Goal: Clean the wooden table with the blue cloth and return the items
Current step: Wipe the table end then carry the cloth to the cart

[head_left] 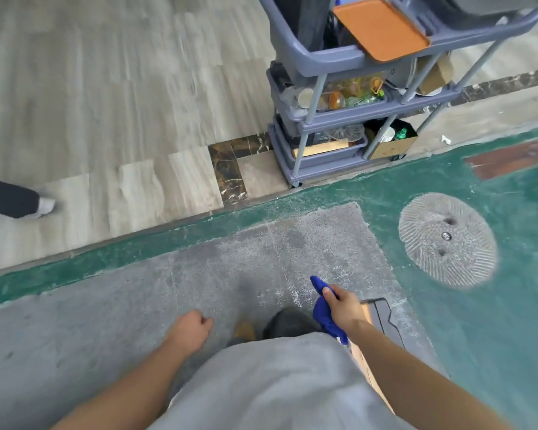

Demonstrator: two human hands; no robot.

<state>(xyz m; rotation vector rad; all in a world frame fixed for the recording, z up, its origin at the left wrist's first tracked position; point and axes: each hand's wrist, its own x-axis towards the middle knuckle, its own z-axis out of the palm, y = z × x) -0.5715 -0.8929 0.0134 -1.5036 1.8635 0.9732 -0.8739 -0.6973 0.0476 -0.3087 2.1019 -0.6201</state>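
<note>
The blue cloth [323, 308] hangs bunched in my right hand [343, 307], which is closed around it low in the view, above the grey floor. My left hand [190, 328] is curled into a loose fist with nothing in it, to the left of my body. A sliver of a wooden edge with a dark piece [382, 318] shows just behind my right forearm. The rest of the wooden table is hidden by my arm and my grey shirt.
A grey three-tier plastic cart [330, 62] stands ahead at the upper right, with an orange tray [381, 27] on top and packed food and boxes on its lower shelves. A round metal floor cover [446, 240] lies at the right. Another person's foot [45, 206] is at the left edge.
</note>
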